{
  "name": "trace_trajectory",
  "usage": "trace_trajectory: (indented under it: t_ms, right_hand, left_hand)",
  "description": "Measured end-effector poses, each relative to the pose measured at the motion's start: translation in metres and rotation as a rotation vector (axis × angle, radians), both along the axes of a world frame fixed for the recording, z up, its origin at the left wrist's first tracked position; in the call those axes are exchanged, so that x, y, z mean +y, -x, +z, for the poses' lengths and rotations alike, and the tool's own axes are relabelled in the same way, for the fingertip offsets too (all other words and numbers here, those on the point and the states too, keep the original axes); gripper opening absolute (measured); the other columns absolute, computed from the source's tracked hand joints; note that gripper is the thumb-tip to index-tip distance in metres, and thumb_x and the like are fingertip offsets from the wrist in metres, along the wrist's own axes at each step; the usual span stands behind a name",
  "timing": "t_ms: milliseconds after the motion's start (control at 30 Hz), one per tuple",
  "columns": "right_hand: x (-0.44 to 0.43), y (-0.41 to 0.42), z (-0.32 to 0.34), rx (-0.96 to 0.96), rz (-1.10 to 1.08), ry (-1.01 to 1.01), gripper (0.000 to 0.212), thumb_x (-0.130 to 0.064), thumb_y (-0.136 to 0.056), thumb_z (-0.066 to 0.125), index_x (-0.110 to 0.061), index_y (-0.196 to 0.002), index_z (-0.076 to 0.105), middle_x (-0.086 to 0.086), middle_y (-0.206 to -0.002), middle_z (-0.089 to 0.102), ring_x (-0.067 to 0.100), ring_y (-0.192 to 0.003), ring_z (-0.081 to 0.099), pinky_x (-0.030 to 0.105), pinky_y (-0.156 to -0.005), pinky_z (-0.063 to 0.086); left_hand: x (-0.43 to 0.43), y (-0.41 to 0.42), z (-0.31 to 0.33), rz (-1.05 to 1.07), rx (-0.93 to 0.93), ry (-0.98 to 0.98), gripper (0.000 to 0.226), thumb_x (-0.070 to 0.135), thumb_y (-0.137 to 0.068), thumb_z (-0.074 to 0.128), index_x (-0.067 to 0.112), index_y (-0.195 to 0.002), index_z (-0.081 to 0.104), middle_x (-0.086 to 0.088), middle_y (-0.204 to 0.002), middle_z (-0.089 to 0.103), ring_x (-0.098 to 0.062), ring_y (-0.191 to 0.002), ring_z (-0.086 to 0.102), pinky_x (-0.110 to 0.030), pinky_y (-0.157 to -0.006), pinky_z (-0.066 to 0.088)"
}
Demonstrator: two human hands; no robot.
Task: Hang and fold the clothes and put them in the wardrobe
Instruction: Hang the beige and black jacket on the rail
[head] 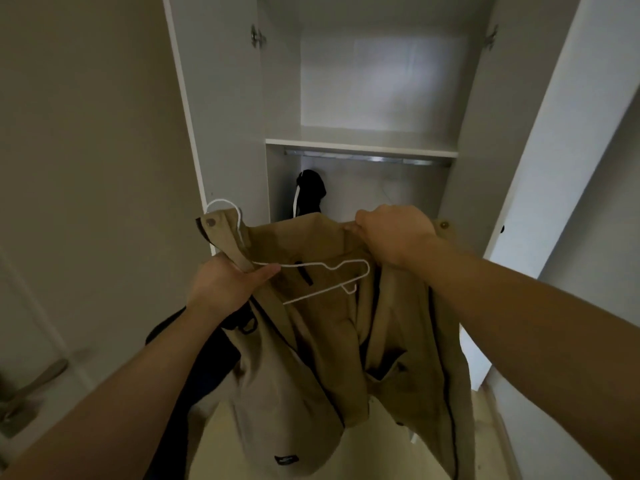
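A small black label (286,460) sits low on the tan jacket (311,358), its writing too blurred to read. The left hand (221,282) is closed around the jacket's edge and a white hanger (325,271). The right hand (394,233) pinches the collar shut. The jacket hangs before the open wardrobe (363,147), where a black garment (311,192) hangs below the rail (367,158).

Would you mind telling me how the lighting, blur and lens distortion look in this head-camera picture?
Head view: dim overall, brightest on the wardrobe's upper back panel; the door handle at lower left is blurred; the wide-angle lens splays the wardrobe doors outward; the khaki jacket and white hanger stay fairly sharp.
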State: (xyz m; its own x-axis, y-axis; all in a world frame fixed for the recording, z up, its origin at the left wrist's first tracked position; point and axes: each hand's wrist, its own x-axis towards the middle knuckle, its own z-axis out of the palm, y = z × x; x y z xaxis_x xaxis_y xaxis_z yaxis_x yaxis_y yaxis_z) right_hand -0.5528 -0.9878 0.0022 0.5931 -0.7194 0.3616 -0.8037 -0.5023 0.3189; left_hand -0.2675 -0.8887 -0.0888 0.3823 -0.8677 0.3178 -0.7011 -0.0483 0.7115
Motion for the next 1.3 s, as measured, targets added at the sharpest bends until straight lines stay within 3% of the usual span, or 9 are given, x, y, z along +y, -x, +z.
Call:
trace_trajectory:
  t_ms: [167, 367, 533, 633, 767, 900, 1067, 1167, 1300]
  right_hand:
    - [-0.026, 0.003, -0.004, 0.052, 0.012, 0.066, 0.053, -0.057, -0.104, 0.02, -0.02, -0.1, 0.058, -0.004, -0.064, 0.036, 0.01, -0.05, 0.025, 0.029, -0.049, 0.019]
    - [-0.066, -0.001, -0.007, -0.045, -0.005, -0.047, 0.057, -0.06, -0.103, 0.018, -0.021, -0.089, 0.058, -0.006, -0.065, 0.035, 0.008, -0.054, 0.031, 0.032, -0.061, 0.034]
    - [-0.108, -0.009, 0.003, -0.849, 0.138, -0.518, 0.062, -0.054, -0.103, 0.043, -0.017, -0.053, 0.04, -0.009, -0.04, 0.038, 0.003, -0.038, 0.041, 0.013, -0.047, 0.034]
    - [-0.136, 0.009, 0.009, -1.136, 0.102, -0.719, 0.049, -0.054, -0.099, 0.053, -0.016, -0.07, 0.066, -0.011, -0.061, 0.064, 0.001, -0.058, 0.061, 0.01, -0.057, 0.045]
    - [-0.179, 0.028, 0.015, -1.437, 0.13, -1.15, 0.024, -0.034, -0.094, 0.07, -0.011, -0.093, 0.075, 0.007, -0.084, 0.077, 0.017, -0.073, 0.075, 0.028, -0.061, 0.06]
    - [-0.218, 0.04, -0.003, -1.315, 0.205, -1.28, 0.01, -0.012, -0.093, 0.068, -0.009, -0.095, 0.076, 0.011, -0.091, 0.076, 0.024, -0.084, 0.074, 0.035, -0.075, 0.061]
    - [-0.245, 0.056, -0.045, -0.947, 0.269, -0.928, 0.044, 0.008, -0.083, 0.06, -0.027, -0.101, 0.078, -0.008, -0.099, 0.075, 0.008, -0.097, 0.069, 0.022, -0.087, 0.054]
    - [-0.267, 0.066, -0.076, -0.723, 0.047, -0.45, 0.017, -0.027, -0.096, 0.061, -0.027, -0.11, 0.071, -0.005, -0.11, 0.064, 0.015, -0.105, 0.059, 0.035, -0.093, 0.049]
    - [-0.291, 0.077, -0.111, -0.4, -0.38, -0.173, 0.06, -0.069, -0.097, 0.025, -0.022, -0.107, 0.061, 0.0, -0.099, 0.065, 0.021, -0.087, 0.062, 0.032, -0.069, 0.039]
  left_hand:
    - [-0.033, 0.028, -0.004, -0.04, -0.129, -0.08, 0.085, 0.106, -0.049, 0.041, 0.035, -0.086, 0.07, 0.011, -0.086, 0.07, -0.012, -0.081, 0.067, -0.033, -0.072, 0.059]
    - [-0.093, 0.064, -0.015, -0.058, -0.371, -0.182, 0.071, 0.099, -0.06, 0.042, 0.035, -0.082, 0.063, 0.01, -0.081, 0.066, -0.015, -0.078, 0.067, -0.034, -0.07, 0.058]
    - [-0.162, 0.097, -0.017, -0.123, -0.289, -0.178, 0.052, 0.081, -0.067, 0.064, 0.041, -0.101, 0.064, 0.012, -0.094, 0.065, -0.016, -0.088, 0.066, -0.03, -0.07, 0.048]
    - [-0.206, 0.103, -0.003, -0.196, -0.215, -0.161, 0.053, 0.087, -0.059, 0.061, 0.041, -0.085, 0.058, 0.018, -0.086, 0.06, -0.009, -0.081, 0.063, -0.029, -0.07, 0.053]
    - [-0.252, 0.11, 0.016, -0.223, -0.154, -0.153, 0.061, 0.089, -0.055, 0.063, 0.036, -0.085, 0.064, 0.021, -0.077, 0.059, 0.002, -0.07, 0.056, -0.02, -0.058, 0.048]
    - [-0.293, 0.116, 0.019, -0.31, -0.131, -0.099, 0.033, 0.045, -0.08, 0.075, 0.023, -0.061, 0.06, 0.011, -0.061, 0.061, -0.002, -0.059, 0.058, -0.023, -0.054, 0.041]
    - [-0.344, 0.123, 0.002, -0.392, -0.164, -0.108, 0.049, 0.005, -0.095, 0.062, 0.016, -0.051, 0.043, 0.004, -0.056, 0.05, -0.015, -0.06, 0.051, -0.038, -0.069, 0.048]
    - [-0.379, 0.128, -0.015, -0.399, -0.057, -0.094, 0.031, 0.01, -0.09, 0.07, 0.01, -0.061, 0.059, 0.006, -0.064, 0.06, 0.0, -0.06, 0.057, -0.019, -0.066, 0.049]
    - [-0.424, 0.134, -0.025, -0.49, 0.111, -0.071, 0.016, 0.014, -0.083, 0.081, 0.016, -0.072, 0.069, 0.021, -0.063, 0.067, 0.015, -0.068, 0.062, -0.004, -0.065, 0.046]
